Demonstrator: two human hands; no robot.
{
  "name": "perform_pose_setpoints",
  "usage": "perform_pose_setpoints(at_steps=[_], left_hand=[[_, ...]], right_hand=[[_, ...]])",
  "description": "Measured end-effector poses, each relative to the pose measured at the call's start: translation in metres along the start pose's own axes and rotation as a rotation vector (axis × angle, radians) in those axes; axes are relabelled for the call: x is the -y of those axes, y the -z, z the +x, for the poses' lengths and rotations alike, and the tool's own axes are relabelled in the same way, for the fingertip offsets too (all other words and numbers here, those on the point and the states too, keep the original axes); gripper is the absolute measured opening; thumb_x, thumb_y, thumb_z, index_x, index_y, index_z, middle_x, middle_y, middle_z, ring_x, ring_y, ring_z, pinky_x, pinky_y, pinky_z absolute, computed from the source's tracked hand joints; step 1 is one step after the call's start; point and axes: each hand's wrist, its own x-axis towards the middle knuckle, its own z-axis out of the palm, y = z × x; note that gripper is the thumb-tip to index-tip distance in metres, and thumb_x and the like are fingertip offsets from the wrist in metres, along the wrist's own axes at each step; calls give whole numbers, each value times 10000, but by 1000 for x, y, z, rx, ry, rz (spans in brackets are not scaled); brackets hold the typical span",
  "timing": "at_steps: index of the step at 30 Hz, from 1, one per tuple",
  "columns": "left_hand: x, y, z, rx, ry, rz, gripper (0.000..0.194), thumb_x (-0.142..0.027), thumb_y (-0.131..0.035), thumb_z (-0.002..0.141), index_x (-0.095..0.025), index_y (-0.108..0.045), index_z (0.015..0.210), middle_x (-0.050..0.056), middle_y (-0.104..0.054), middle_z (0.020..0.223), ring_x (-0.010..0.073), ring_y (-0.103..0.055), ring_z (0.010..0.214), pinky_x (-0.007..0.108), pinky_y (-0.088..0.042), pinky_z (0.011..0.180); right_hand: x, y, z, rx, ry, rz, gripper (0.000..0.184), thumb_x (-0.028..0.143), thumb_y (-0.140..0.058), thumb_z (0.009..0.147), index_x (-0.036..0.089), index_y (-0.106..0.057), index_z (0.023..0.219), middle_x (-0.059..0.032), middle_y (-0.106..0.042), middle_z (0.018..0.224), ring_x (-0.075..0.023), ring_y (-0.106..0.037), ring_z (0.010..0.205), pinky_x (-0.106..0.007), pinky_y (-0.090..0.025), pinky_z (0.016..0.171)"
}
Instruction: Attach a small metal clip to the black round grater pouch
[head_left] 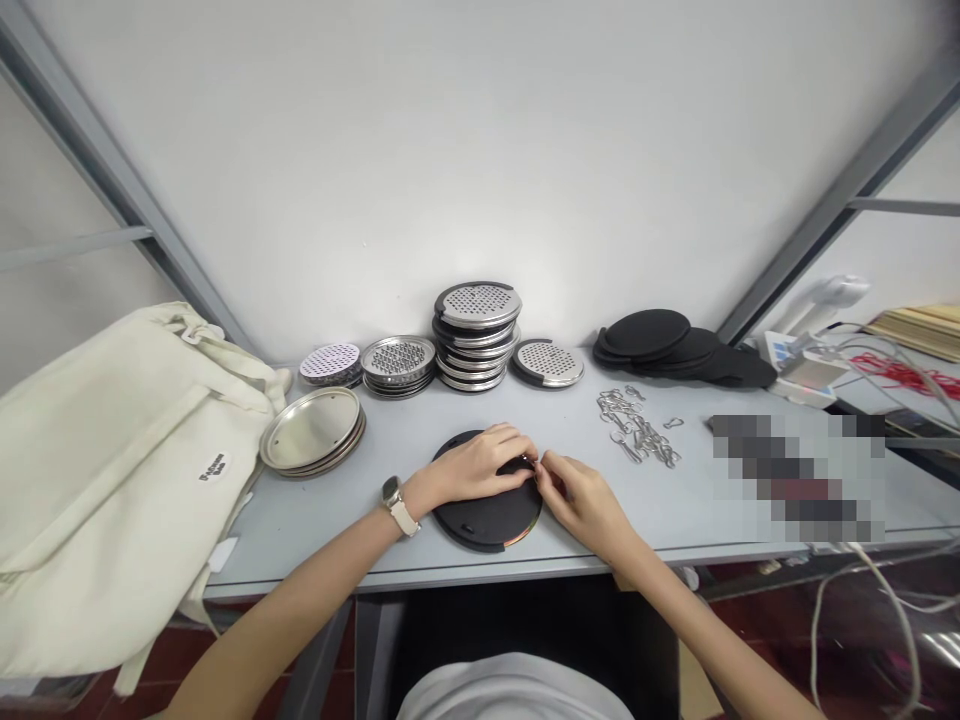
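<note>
A round black disc [480, 515] with a short metallic strip along its near right rim lies flat near the table's front edge. My left hand [486, 465] rests over its upper part, fingers curled and gripping it. At the disc's right edge, the fingertips of my right hand [581, 495] pinch together beside my left fingers. Whatever small piece is between them is mostly hidden. To the right lies a loose pile of small metal clips [641, 432]. Behind my hands rises a stack of round graters with black rims [478, 305], with a single similar grater [550, 362] beside it.
Grater plates [399, 357], perforated plates [330, 360] and plain metal discs [313, 430] are stacked at left, beside a cream bag [142, 480]. Black discs [646, 335] overlap at the back right. A blurred patch [799, 478] covers something at right. Cables hang beyond it.
</note>
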Motion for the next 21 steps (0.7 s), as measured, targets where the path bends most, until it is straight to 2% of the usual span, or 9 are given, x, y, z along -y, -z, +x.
perform_pose_setpoints(at_steps=[8,13,21], left_hand=[[-4,2,1,1,-4,-20,104,-186,-500,879,-167,-522,979,61,-549,931,184,-514,927,307,-443,843],[-4,4,2,10,-4,-13,119,-132,-447,893,-167,-506,989,63,-555,954,177,-514,950,297,-445,850],[-2,3,2,-49,59,95,224,-189,-519,862,-176,-484,1082,66,-546,976,203,-538,933,340,-454,841]], right_hand=[[2,1,-1,-43,20,-4,216,211,-383,908,223,-352,694,11,-449,633,-127,-425,574,-237,-354,545],[3,2,-3,-125,26,-14,241,219,-365,917,227,-309,683,27,-392,611,-124,-395,560,-239,-342,544],[0,2,3,-130,-126,7,211,253,-334,940,232,-360,732,30,-421,607,-127,-401,533,-236,-348,521]])
